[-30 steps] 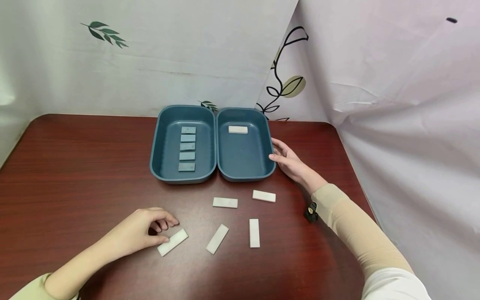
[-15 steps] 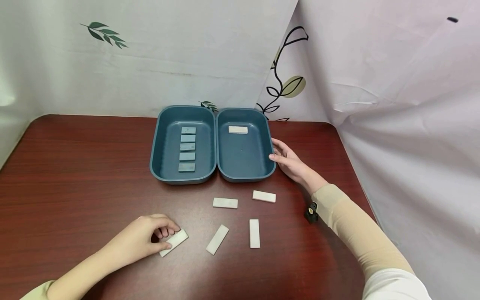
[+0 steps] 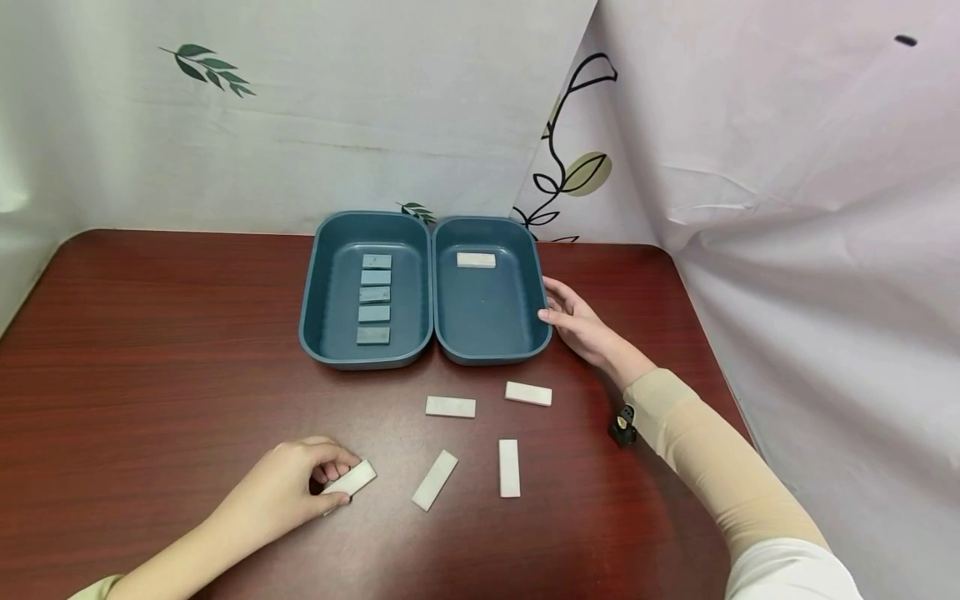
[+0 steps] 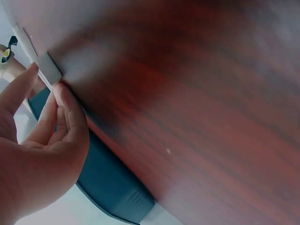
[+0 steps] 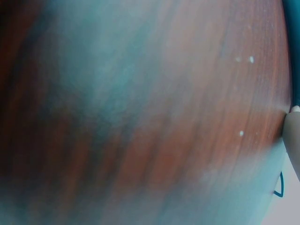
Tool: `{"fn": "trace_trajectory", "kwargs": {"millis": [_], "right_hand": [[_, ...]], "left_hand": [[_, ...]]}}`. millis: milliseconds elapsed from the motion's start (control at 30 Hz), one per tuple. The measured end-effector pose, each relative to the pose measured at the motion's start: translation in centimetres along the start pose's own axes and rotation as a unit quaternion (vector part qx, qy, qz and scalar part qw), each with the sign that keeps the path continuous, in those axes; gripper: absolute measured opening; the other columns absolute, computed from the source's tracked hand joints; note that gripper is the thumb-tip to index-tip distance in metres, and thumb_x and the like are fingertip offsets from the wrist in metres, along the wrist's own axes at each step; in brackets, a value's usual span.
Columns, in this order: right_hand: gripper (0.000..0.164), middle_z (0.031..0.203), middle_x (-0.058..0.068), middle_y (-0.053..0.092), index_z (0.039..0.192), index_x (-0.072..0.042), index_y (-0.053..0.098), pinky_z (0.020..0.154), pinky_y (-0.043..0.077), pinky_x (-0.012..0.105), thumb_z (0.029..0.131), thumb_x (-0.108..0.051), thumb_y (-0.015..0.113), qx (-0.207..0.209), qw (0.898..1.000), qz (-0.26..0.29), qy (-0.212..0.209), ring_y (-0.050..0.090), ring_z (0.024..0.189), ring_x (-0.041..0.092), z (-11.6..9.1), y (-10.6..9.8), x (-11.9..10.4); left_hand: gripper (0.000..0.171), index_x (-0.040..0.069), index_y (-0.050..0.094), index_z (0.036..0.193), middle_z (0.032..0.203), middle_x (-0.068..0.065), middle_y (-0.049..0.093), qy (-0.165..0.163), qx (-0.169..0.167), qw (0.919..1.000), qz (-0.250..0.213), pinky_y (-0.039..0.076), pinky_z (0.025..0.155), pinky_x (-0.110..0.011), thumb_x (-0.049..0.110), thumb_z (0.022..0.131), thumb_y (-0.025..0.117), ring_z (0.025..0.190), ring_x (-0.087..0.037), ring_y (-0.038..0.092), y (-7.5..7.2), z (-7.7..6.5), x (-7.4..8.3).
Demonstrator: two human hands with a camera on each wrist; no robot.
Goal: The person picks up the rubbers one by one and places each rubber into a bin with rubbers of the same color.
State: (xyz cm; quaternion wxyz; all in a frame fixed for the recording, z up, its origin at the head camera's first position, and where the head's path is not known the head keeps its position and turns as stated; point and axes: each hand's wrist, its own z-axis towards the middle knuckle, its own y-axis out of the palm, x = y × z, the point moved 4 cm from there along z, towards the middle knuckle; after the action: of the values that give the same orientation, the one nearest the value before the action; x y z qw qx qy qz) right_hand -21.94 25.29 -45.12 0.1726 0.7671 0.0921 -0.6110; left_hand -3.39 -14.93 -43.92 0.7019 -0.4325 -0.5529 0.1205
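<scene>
At the front left of the table, my left hand [image 3: 281,487] pinches a white rectangular block [image 3: 356,477] between thumb and fingertips. The left wrist view shows the same white block [image 4: 48,69] at the fingertips, one end sticking out. My right hand [image 3: 581,325] holds the right side of the right blue tray [image 3: 491,321], thumb over the rim and fingers along the outer wall. One white block [image 3: 476,260] lies at the back inside that tray. Only a fingertip [image 5: 293,126] of the right hand shows in the right wrist view.
The left blue tray [image 3: 367,358] stands against the right one, with several blue-grey blocks [image 3: 374,295] in a column. Loose white blocks lie in front of the trays: one [image 3: 451,407], another [image 3: 528,393], an upright one [image 3: 509,468] and a slanted one [image 3: 435,480]. A curtain [image 3: 337,108] hangs behind.
The left hand has come down and slightly right, its fingers closing onto the white block that its thumb was touching. The right hand and the trays have stayed in place.
</scene>
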Motion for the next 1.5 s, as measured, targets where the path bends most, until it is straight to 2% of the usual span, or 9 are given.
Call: {"fn": "trace_trajectory", "kwargs": {"millis": [433, 667, 933, 1100, 1200, 1333, 1500], "right_hand": [[0.072, 0.138, -0.005, 0.056, 0.167, -0.001, 0.020, 0.105, 0.047, 0.016, 0.102, 0.005, 0.051, -0.003, 1.000, 0.001, -0.008, 0.056, 0.125, 0.005, -0.1, 0.0, -0.1], [0.071, 0.139, -0.005, 0.056, 0.167, -0.002, 0.021, 0.105, 0.048, 0.016, 0.102, 0.005, 0.051, -0.003, 1.000, 0.001, -0.006, 0.056, 0.125, 0.005, -0.1, 0.0, -0.1], [0.071, 0.142, -0.004, 0.054, 0.167, -0.004, 0.020, 0.106, 0.047, 0.016, 0.104, 0.003, 0.051, -0.004, 1.000, -0.004, -0.001, 0.055, 0.127, 0.004, -0.1, 0.0, -0.1], [0.072, 0.146, -0.002, 0.051, 0.168, -0.004, 0.020, 0.106, 0.047, 0.016, 0.103, 0.003, 0.052, -0.004, 1.000, -0.006, 0.001, 0.054, 0.128, 0.004, -0.1, -0.1, -0.1], [0.073, 0.153, 0.003, 0.047, 0.168, -0.005, 0.020, 0.106, 0.047, 0.016, 0.103, 0.003, 0.051, -0.001, 1.000, -0.007, 0.006, 0.053, 0.130, 0.005, -0.1, 0.0, -0.2], [0.073, 0.163, 0.013, 0.038, 0.168, -0.006, 0.019, 0.107, 0.046, 0.016, 0.103, 0.003, 0.051, 0.001, 1.000, -0.012, 0.011, 0.050, 0.134, 0.007, -0.1, 0.0, -0.2], [0.072, 0.169, 0.016, 0.032, 0.169, -0.007, 0.019, 0.108, 0.045, 0.016, 0.104, 0.003, 0.050, 0.002, 1.000, -0.016, 0.016, 0.047, 0.138, 0.009, 0.0, -0.1, 0.0]], "left_hand": [[0.037, 0.017, 0.078, 0.095, 0.084, 0.018, 0.063, -0.033, -0.003, 0.9993, -0.018, 0.054, 0.064, -0.018, 0.002, 0.066, 0.095, 0.075, 0.009, 0.052, 0.2, 0.0, 0.5], [0.041, 0.017, 0.074, 0.094, 0.084, 0.016, 0.060, -0.012, 0.001, 0.9996, -0.026, 0.052, 0.062, -0.018, 0.000, 0.064, 0.096, 0.076, 0.008, 0.050, 0.4, 0.1, 0.4], [0.037, 0.018, 0.072, 0.094, 0.081, 0.016, 0.061, -0.019, -0.038, 0.9974, -0.058, 0.052, 0.061, -0.018, 0.002, 0.070, 0.095, 0.073, 0.009, 0.051, 0.3, 0.5, 0.4], [0.032, 0.019, 0.074, 0.095, 0.081, 0.015, 0.065, -0.030, -0.056, 0.9957, -0.068, 0.052, 0.061, -0.018, 0.006, 0.074, 0.095, 0.072, 0.009, 0.053, -0.2, 1.1, 0.5], [0.030, 0.019, 0.075, 0.095, 0.080, 0.015, 0.065, -0.030, -0.059, 0.9951, -0.074, 0.053, 0.062, -0.019, 0.006, 0.075, 0.094, 0.072, 0.008, 0.054, -0.5, 1.6, 0.7], [0.029, 0.019, 0.075, 0.091, 0.078, 0.015, 0.065, -0.020, -0.054, 0.9953, -0.077, 0.053, 0.061, -0.019, 0.005, 0.074, 0.094, 0.071, 0.008, 0.054, -1.1, 2.4, 1.1], [0.030, 0.019, 0.074, 0.088, 0.076, 0.016, 0.064, -0.004, -0.047, 0.9965, -0.070, 0.052, 0.061, -0.019, 0.004, 0.073, 0.094, 0.071, 0.007, 0.054, -1.9, 3.5, 1.7]]}}
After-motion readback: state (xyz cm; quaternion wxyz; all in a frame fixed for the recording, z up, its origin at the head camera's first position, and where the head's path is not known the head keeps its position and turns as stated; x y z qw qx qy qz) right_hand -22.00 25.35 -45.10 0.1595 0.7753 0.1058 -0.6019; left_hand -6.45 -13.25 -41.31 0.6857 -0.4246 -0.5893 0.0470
